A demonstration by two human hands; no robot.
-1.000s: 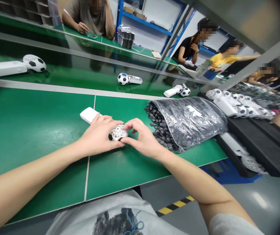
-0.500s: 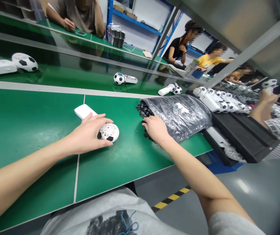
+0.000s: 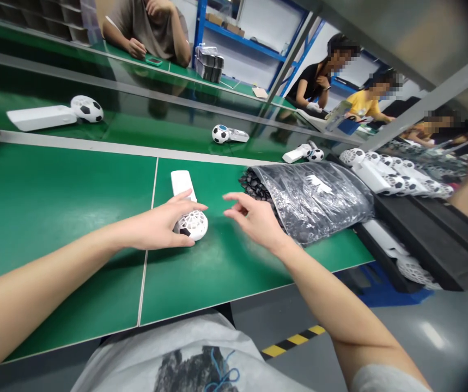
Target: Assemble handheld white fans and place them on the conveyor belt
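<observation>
White lattice soccer-ball shell (image 3: 190,226) clasped by my left hand (image 3: 156,220); my right hand (image 3: 256,218) open, apart, at 3 o'clock, beside a plastic bag of black parts (image 3: 311,201).

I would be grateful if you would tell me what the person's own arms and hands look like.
The left hand and right hand are bare: no gloves, ring or watch shows. The right arm comes out of a short, pale grey T-shirt sleeve; the shirt's front has a dark print with blue lines.
</observation>
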